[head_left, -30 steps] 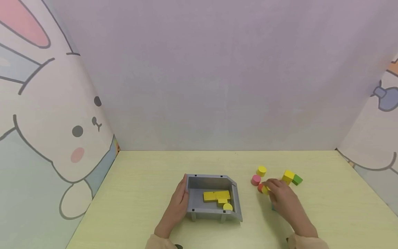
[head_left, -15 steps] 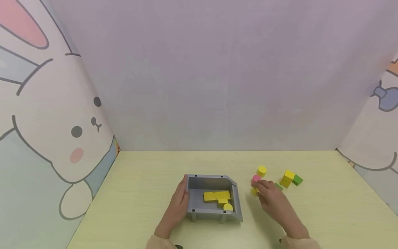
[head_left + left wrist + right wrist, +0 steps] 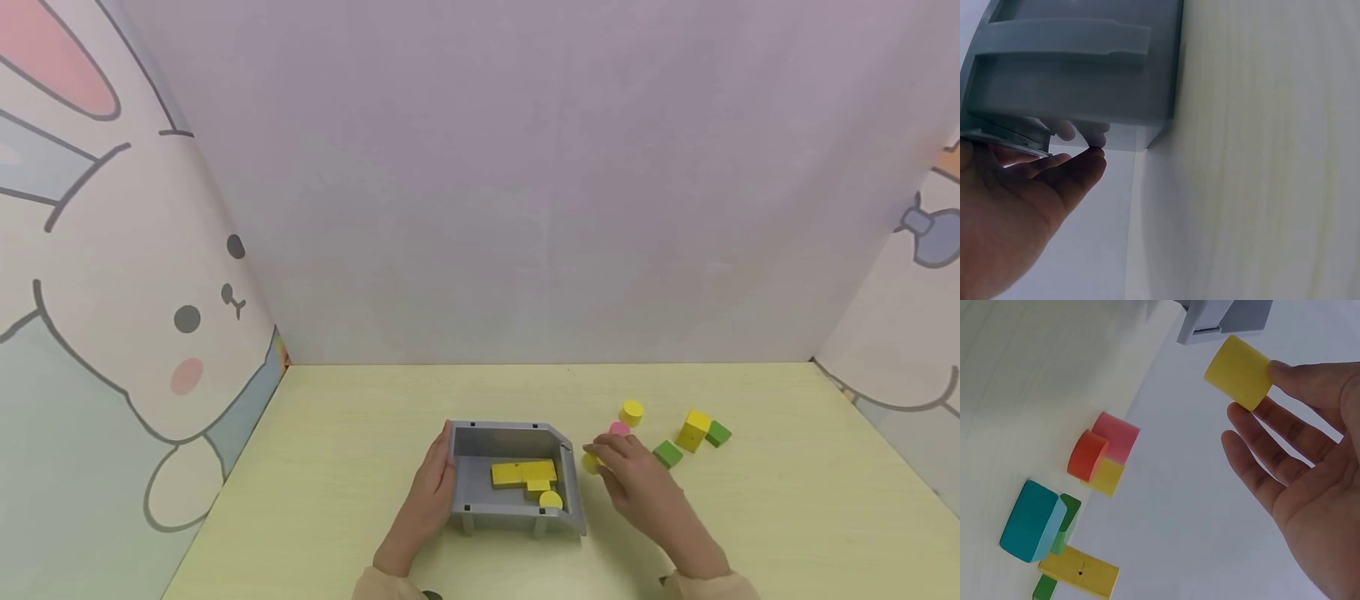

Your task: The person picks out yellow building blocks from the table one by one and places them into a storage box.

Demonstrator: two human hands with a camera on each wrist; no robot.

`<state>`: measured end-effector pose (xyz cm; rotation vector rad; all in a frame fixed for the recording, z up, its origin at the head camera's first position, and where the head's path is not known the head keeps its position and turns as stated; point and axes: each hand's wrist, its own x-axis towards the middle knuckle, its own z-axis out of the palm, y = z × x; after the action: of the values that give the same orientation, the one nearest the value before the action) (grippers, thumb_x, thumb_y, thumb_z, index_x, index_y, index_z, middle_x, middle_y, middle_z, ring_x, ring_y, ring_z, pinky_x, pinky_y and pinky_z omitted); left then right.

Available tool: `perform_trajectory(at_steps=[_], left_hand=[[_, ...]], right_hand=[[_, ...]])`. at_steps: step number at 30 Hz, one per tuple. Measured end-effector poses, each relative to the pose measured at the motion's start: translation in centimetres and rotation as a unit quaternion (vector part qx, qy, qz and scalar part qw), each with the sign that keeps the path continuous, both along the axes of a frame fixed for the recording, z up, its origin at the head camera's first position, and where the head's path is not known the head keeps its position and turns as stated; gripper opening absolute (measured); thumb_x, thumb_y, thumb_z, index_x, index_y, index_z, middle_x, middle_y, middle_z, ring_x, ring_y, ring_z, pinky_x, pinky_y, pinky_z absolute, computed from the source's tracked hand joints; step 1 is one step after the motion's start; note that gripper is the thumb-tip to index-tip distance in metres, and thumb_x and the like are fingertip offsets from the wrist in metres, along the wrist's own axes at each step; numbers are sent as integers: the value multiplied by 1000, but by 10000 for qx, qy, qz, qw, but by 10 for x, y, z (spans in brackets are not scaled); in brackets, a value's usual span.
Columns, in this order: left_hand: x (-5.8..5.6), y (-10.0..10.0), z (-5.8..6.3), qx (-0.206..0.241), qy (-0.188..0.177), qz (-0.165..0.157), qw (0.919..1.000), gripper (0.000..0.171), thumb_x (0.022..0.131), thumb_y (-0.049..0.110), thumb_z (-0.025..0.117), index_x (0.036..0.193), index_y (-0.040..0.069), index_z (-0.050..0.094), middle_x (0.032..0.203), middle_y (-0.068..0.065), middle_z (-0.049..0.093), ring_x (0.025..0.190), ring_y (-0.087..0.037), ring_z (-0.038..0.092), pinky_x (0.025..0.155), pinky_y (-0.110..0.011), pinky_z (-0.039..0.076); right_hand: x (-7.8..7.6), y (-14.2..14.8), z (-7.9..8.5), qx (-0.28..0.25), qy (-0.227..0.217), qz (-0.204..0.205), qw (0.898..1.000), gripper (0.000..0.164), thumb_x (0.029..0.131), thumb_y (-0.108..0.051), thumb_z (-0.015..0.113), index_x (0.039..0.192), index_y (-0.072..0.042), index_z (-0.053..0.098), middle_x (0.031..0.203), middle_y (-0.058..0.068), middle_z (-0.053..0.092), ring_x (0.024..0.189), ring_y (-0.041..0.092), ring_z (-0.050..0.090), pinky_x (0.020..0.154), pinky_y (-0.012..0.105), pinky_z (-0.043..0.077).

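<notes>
My right hand (image 3: 637, 483) pinches a yellow cylinder block (image 3: 1239, 373) between thumb and fingertips. The block is held above the table, just right of the grey plastic bin (image 3: 495, 510). My left hand (image 3: 429, 492) lies along the bin's left wall; in the left wrist view its fingertips (image 3: 1096, 156) touch the bin's outside. Inside the bin are yellow rectangular blocks (image 3: 517, 473) and a yellow round block (image 3: 551, 499). A pink cylinder (image 3: 1116, 436), partly hidden in the head view, stands on the table behind my right hand.
Right of the bin lie another yellow cylinder (image 3: 632, 412), a yellow block (image 3: 693, 430) and green blocks (image 3: 667, 454). The right wrist view also shows a red round block (image 3: 1087, 455) and a teal block (image 3: 1032, 520). A pale wall (image 3: 555, 208) closes off the table's back.
My right hand has picked up the yellow cylinder from among the blocks and carried it left towards the bin. A green block has come into sight behind it. My left hand and the bin have stayed put.
</notes>
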<state>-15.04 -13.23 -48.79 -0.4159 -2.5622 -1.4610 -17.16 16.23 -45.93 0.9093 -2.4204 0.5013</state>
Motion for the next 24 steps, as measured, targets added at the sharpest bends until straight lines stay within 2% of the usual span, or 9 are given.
perform_trajectory(at_steps=[9, 24], left_hand=[[1, 0, 1, -44, 80, 0, 10000, 48, 98, 4, 27, 144, -2, 12, 150, -22, 17, 136, -31, 14, 110, -55, 20], [1, 0, 0, -82, 148, 2, 9999, 48, 99, 5, 26, 144, -1, 11, 150, -22, 17, 136, -33, 14, 110, -55, 20]], right_hand=[[2, -15, 0, -17, 176, 308, 9994, 33, 66, 4, 72, 97, -5, 67, 96, 7, 65, 86, 21, 58, 66, 37, 58], [5, -35, 3, -19, -242, 555, 9982, 34, 69, 5, 70, 100, -8, 66, 100, 7, 65, 89, 17, 56, 72, 37, 58]])
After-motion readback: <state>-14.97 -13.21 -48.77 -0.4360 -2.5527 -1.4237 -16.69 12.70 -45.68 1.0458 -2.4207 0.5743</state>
